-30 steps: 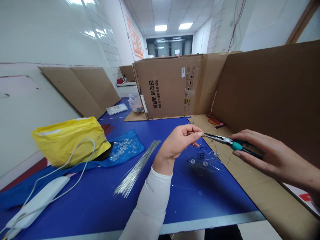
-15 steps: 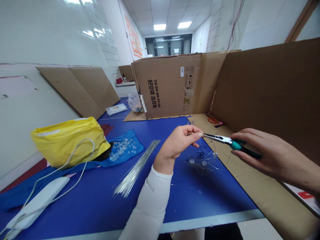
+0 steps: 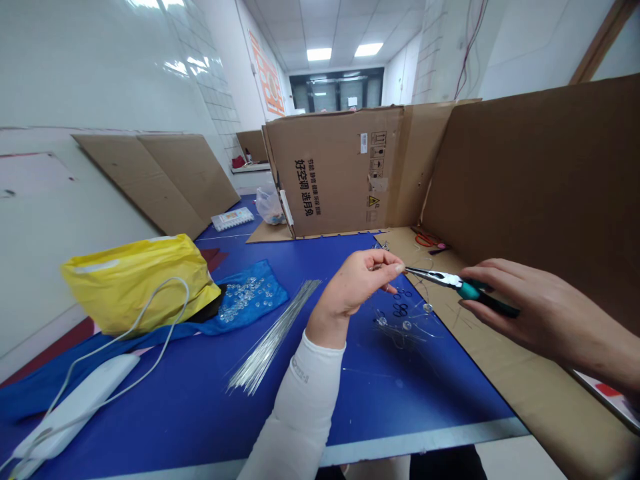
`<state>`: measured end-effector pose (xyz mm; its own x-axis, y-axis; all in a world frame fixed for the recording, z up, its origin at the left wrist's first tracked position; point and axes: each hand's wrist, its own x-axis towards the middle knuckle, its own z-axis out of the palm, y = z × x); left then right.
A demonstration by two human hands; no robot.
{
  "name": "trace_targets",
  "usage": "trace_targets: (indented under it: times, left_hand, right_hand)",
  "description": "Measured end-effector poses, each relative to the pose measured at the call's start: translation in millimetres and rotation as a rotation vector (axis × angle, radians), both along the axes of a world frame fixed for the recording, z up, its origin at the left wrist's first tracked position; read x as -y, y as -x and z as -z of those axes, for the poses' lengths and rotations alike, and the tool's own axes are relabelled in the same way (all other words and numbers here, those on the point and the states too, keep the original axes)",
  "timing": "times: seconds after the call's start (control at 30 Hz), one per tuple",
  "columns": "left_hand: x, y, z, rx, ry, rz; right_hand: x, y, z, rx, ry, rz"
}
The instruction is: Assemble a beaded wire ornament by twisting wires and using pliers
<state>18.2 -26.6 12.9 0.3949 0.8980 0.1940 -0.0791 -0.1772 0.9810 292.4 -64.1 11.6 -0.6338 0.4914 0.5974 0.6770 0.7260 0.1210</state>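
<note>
Right hand (image 3: 543, 300) clamped on teal-handled needle-nose pliers (image 3: 463, 287), tips at the left hand (image 3: 353, 288), fingers pinched together on thin silver wire (image 3: 376, 268). Clear-beaded wire piece (image 3: 406, 325) lies just below on blue tabletop (image 3: 425, 407).

teal-handled needle-nose pliers (image 3: 450, 281) | held level | wire-and-bead cluster (image 3: 403, 317) | lying tangled beneath them

Here are two hands (image 3: 355, 283) (image 3: 545, 307), one pair of pliers (image 3: 440, 279) — and one yellow bag (image 3: 135, 287).

Glass beads (image 3: 245, 298) on a cloth (image 3: 270, 283), left of the wire rods (image 3: 273, 337)
</note>
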Motion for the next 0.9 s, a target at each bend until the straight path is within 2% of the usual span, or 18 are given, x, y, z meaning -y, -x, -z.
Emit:
trace_targets:
  times: [0.37,0.5,0.63,0.7,0.77,0.9]
  left_hand:
    - [-2,0,0.7,-0.001,-0.010,-0.005]
    - [-3,0,2.6,0.019,-0.011,0.002]
    - [-5,0,4.6,0.078,0.000,-0.015]
    - [-5,1,4.5,0.121,0.012,-0.039]
    - [-6,1,3.6,0.148,0.029,-0.074]
    - [-5,0,1.6,0.167,0.063,-0.123]
  right_hand:
    - [-1,2,7.4,-0.029,0.011,0.047]
    - [1,2,3.2,-0.089,0.175,0.073]
    - [4,-2,2.6,-0.262,0.317,0.104]
    - [2,-8,11.8,-0.344,0.358,0.168]
    - [-5,-17,30.6,-0.377,0.396,0.259]
    - [-25,-38,89.2,-0.296,0.389,0.403]
